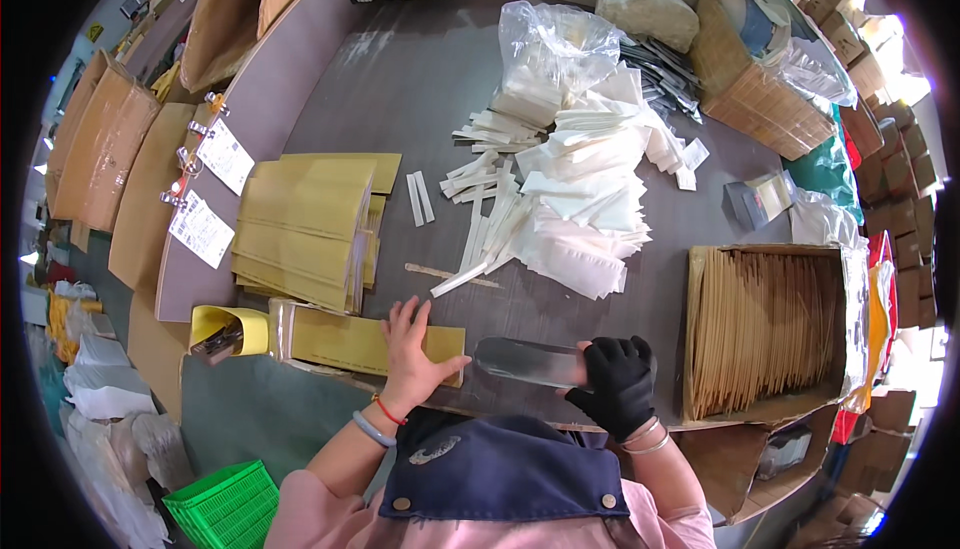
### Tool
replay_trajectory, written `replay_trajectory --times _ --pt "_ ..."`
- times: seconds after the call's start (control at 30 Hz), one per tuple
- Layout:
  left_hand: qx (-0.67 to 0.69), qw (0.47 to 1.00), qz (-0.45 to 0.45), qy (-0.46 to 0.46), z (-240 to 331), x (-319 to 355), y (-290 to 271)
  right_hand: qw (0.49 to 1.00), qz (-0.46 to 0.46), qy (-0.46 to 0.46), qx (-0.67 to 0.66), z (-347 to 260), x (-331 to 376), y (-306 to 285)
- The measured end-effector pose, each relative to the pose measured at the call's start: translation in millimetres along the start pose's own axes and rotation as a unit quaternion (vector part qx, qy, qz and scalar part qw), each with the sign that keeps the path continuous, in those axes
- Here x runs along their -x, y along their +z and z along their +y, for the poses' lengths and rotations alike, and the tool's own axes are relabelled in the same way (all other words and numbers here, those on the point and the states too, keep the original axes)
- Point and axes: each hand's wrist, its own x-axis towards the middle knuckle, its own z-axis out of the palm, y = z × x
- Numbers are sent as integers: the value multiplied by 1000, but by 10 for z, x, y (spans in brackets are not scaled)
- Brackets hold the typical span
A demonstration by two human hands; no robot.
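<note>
Head view shows me a long, see-through packet (520,361) near the front edge of the dark table (400,69), between the two hands. I think it is light and slippery; I can't tell if it is stiff or floppy. I would take it by one end or its long sides, and not squeeze hard. The right hand (615,384), in a black glove, curls over its right end and seems to have hold of it. The left hand (415,354) is spread wide, its thumb just beside the packet's left end and its fingers over a flat yellow envelope (335,342); I can't tell if it grips that. The envelope looks like thick paper, light and bendy, so its edges seem good to hold. Behind it lies a pile of yellow envelopes (300,214). Farther out is a heap of white pieces (585,189), and to the right a box (855,329) full of thin brown pieces (765,324).
</note>
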Motion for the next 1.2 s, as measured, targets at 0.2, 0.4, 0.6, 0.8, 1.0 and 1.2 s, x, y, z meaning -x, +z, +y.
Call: replay_trajectory --times 0.2,0.4,0.6,0.8,1.0,1.2 --pt "-2 999 -41 -10 101 -21 -42 994 -33 -59 -88 -254 -175 543" --pt "31 998 -37 39 -57 -382 -114 993 90 -13 -79 -68 -414 593" --pt "-76 996 15 43 -81 -909 80 975 179 94 89 329 -794 383" --pt "-65 993 -2 102 -193 -962 64 984 143 59 89 413 -686 533" --pt "32 997 -34 57 -143 -913 -103 996 41 12 84 214 -524 542" --pt "-84 992 2 93 -168 -833 -295 987 85 52 -123 485 -184 -46"
